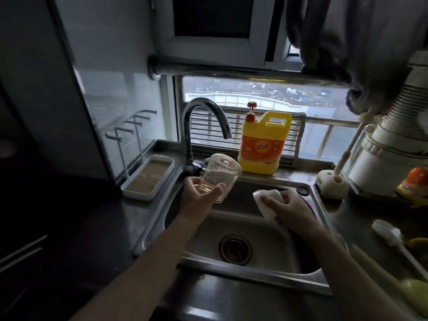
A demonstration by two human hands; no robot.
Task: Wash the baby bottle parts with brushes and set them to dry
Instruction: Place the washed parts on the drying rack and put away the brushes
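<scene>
Seemingly mid-scrub: gripping bottle (218, 173) in curled left hand (200, 198) over sink (254, 278), near tap (203, 107); clutching white pad (266, 201) in right hand (290, 208). Next probably calls for bringing pad to bottle's mouth.

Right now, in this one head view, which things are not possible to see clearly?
- White item in the right hand: head view, fingers cover it; sponge, cloth or part, cannot tell.
- Clear bottle in the left hand: markings blurred.
- Orange object: cut off by right edge.
- Yellow-green object: cut off by lower right corner.
- Detergent jug label: text too small.
- Counter left of the sink: too dark.
</scene>
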